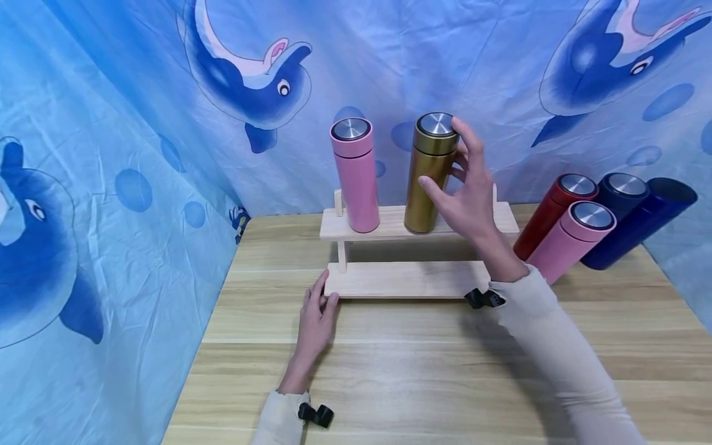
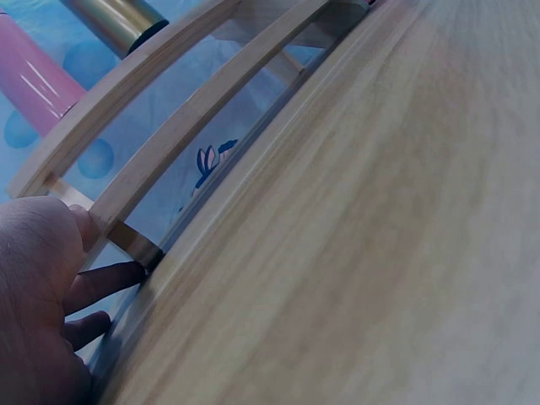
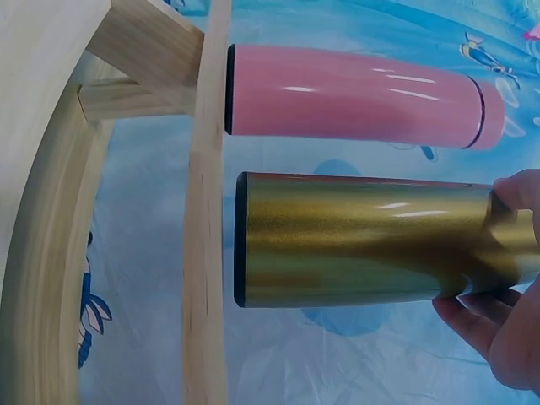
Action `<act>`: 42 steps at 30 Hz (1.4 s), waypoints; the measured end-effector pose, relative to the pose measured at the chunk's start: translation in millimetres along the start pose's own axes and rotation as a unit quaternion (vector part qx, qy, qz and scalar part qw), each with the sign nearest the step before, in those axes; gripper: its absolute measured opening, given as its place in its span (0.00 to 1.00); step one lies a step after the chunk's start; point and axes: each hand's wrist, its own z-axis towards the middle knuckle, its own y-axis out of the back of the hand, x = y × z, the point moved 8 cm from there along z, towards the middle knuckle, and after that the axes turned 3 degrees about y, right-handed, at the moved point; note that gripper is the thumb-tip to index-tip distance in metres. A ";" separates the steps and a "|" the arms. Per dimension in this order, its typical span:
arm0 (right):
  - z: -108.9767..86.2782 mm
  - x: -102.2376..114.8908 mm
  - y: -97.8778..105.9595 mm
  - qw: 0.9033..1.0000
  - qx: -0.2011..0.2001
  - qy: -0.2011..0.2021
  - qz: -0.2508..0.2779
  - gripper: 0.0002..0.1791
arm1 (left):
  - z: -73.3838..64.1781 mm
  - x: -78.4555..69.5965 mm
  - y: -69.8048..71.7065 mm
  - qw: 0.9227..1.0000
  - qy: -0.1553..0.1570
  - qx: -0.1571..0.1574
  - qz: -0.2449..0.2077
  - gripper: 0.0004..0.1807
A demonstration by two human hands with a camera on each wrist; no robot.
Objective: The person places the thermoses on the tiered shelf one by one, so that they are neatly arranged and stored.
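My right hand [image 1: 470,191] holds a gold thermos bottle [image 1: 429,179] near its top, fingers and thumb on opposite sides. The bottle is upright over the upper board of a two-tier wooden rack [image 1: 408,279]. In the right wrist view, the black base of the gold bottle [image 3: 354,240] is right at the board's edge. To its left, a pink thermos bottle [image 1: 358,185] stands upright on the same board. My left hand [image 1: 317,321] grips the left end of the lower board, thumb at the front corner; in the left wrist view the fingers [image 2: 105,283] are beside that end.
At the right of the table [image 1: 400,383] stand a red bottle [image 1: 550,213], a second pink bottle [image 1: 573,238], a dark blue bottle [image 1: 617,198] and a blue cylinder [image 1: 639,225], close together. A blue dolphin-print cloth [image 1: 345,55] hangs behind the rack and along the left side.
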 end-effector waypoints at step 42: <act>-0.8 -4.3 -21.0 0.997 0.028 -0.031 -0.060 0.55 | 0.2 -0.4 1.0 1.000 -0.009 -0.010 0.016 0.33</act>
